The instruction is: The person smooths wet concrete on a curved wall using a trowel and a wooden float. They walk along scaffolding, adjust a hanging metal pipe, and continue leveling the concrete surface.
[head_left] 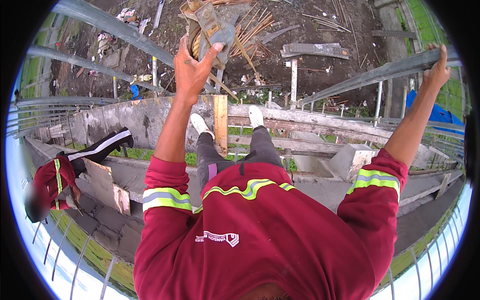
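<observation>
At the left, a co-worker [47,185] in a red top with a reflective stripe bends beside a tilted board [106,187]. Farther off on that side, a thick grey pipe [107,27] slants down toward the person's left wrist. The left hand [195,67] is gripping a grey metal block [216,31], which resembles a pulley housing, from its near left side. The thumb lies along the block's near edge and the fingers are at its left; their far ends are hidden. The block thus sits just beyond the palm, its bulk to the far right of the grip, with yellowish rope [197,44] showing at its left side, near the fingers. Nearer, a wooden strip [220,125] stands between the white shoes [202,126]. Well to the right, the right hand [438,70] is closed over the far right part of a slanting pole [372,77]; how tightly, I cannot tell. A blue sheet [440,116] hangs beyond the right forearm.
</observation>
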The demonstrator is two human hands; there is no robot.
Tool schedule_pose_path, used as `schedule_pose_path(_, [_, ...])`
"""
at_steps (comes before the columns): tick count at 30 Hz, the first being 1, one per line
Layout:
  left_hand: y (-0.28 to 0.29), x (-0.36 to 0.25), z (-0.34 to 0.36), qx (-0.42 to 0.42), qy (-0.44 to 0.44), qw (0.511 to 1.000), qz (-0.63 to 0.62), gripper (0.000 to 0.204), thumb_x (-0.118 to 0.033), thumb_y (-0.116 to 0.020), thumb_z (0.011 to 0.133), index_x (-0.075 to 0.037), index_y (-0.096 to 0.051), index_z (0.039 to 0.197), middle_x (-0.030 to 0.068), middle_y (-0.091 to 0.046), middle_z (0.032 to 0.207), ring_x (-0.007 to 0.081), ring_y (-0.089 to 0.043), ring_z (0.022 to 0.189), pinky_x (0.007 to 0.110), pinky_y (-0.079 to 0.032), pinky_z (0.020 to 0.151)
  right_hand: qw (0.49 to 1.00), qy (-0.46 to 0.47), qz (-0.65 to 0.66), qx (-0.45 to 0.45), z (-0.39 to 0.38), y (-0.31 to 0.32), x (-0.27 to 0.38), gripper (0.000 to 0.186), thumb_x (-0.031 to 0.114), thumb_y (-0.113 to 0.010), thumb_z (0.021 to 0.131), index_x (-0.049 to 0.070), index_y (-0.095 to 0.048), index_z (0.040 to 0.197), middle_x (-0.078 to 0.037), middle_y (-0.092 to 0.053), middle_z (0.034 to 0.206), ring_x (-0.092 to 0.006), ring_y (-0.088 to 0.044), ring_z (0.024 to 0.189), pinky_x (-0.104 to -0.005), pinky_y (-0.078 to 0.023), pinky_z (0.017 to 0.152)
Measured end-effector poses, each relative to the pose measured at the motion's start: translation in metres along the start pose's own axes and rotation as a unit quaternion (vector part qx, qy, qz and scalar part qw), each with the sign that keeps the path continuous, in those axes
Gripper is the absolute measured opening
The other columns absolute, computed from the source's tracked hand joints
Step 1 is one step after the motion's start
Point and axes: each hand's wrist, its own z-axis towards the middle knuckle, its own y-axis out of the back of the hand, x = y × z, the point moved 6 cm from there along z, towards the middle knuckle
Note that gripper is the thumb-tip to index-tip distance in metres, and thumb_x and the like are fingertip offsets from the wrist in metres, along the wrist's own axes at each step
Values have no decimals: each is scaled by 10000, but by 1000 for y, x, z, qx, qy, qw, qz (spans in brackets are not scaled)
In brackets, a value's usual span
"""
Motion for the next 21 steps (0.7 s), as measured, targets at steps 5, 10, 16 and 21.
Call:
schedule_pose_path(5, [13, 3, 1, 27, -7, 998, -48, 634, -335, -820, 823, 63, -554, 1239, 196, -713, 1060, 246, -696, 931, 377, -550, 833, 913, 240, -294, -154, -78, -31, 31, 571, 244, -758, 879, -135, -524, 1235, -271, -588, 1224, -335, -593, 1137, -441, -458, 1007])
schedule_pose_path(10, [35, -1, -3, 58, 5, 998, -23, 723, -350, -826, 820, 79, -508, 1308, 226, -686, 1127, 282, -686, 1020, 389, -540, 888, 929, 46, -229, 286, -289, -156, -66, 672, 220, -700, 909, 32, -402, 1481, -191, -449, 1492, -315, -426, 1394, -411, -329, 1146])
schedule_pose_path(16, [52, -13, -5, 67, 26, 994, -85, 730, -331, -834, 815, 86, -498, 1311, 217, -687, 1132, 252, -673, 1058, 371, -523, 927, 819, -61, -248, 513, -481, -266, -198, 682, 357, -676, 915, 27, -406, 1447, -221, -426, 1474, -359, -377, 1395, -441, -312, 1154])
schedule_pose_path(21, [69, -12, 0, 57, 23, 993, -96, 640, -280, -831, 822, 42, -541, 1293, 158, -687, 1143, 198, -658, 1026, 338, -512, 925, 831, -240, -192, 464, -478, -279, -249, 502, 471, -474, 1030, -9, -613, 983, -153, -670, 911, -262, -662, 917, -403, -497, 844])
